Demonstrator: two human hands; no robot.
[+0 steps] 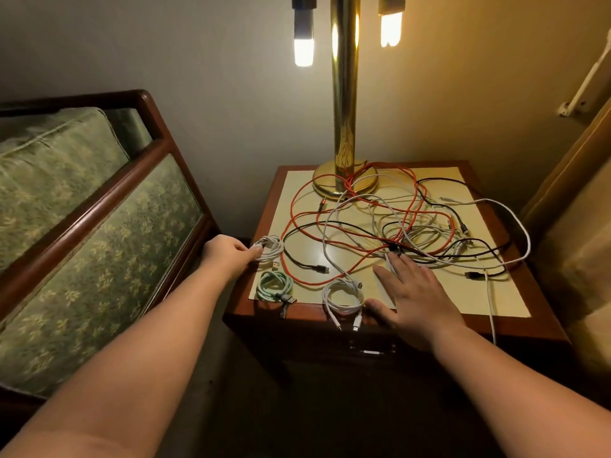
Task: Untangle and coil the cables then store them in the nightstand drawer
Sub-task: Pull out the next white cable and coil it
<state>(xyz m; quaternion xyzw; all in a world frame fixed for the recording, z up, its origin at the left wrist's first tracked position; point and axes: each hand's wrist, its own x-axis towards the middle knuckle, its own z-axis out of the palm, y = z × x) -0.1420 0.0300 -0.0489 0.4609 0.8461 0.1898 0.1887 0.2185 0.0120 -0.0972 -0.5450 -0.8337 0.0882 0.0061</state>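
On the nightstand top [515, 325] lies a tangle of cables [406, 226]: a long red one [297, 209], black ones and white ones. Three coiled cables sit along the left and front: a white coil [272, 247] at the left edge, a pale green coil [275, 285], and a second white coil [344, 296]. My left hand [228, 256] pinches the left white coil at its rim. My right hand [418, 292] lies flat with fingers spread, fingertips touching the tangle's knot. The drawer front [372, 350] below the top is closed.
A brass lamp [345, 127] with lit bulbs stands at the back of the nightstand, cables looped round its base. An upholstered green chair with a wooden frame [109, 206] stands to the left. A curtain [575, 200] hangs on the right. One white cable dangles over the front edge.
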